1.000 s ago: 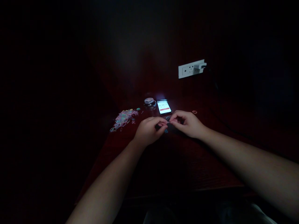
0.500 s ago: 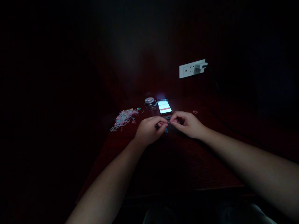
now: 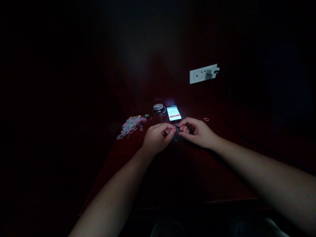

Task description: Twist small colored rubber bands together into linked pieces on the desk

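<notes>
Over the dark red table, my left hand (image 3: 159, 135) is closed, its thumb and index finger pinching a small pale rubber band (image 3: 177, 131) that sticks out at the fingertips. Close beside it on the right, my right hand (image 3: 196, 130) has its thumb and index finger apart, with nothing seen gripped between them. A light blue rubber band (image 3: 177, 125) lies just beyond the fingertips. Below them is a darker blue band (image 3: 175, 138), partly blurred in the dim light.
A heap of small coloured rubber bands (image 3: 132, 125) lies at the left. Behind my hands stand a lidded clear jar (image 3: 159, 110) and a phone (image 3: 174, 114) with a lit screen. One orange band (image 3: 206, 119) lies at right. A wall socket (image 3: 203, 74) holds a plug with a cable.
My right thumb and index finger have parted and moved slightly away from the left fingertips. The pale band stays at my left hand, which has barely moved.
</notes>
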{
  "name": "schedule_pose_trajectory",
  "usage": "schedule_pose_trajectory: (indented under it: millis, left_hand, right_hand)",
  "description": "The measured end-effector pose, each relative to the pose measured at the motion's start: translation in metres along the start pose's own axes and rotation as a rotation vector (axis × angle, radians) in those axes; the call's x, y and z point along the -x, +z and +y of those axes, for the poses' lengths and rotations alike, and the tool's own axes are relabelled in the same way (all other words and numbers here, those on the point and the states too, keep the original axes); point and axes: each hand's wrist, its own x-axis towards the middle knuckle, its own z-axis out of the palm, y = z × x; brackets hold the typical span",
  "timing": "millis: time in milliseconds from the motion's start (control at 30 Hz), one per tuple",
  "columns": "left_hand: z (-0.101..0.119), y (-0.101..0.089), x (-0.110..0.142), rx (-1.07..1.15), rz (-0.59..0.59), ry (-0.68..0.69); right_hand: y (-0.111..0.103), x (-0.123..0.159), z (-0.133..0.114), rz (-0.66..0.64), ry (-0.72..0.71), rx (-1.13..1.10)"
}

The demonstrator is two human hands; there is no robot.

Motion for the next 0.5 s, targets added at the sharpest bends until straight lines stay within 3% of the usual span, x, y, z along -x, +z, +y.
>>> schedule_pose_trajectory:
  millis: [200,500]
  left_hand:
    - [0.0,0.0008,-0.0001,0.0,0.012,0.007]
    - [-0.0023,0.0026,0.0012,0.011,0.006,-0.002]
  right_hand:
    - [0.0009,0.0006,0.0011,-0.029,0.009,-0.031]
    - [-0.0003,-0.0002,-0.0014,0.026,-0.01,0.079]
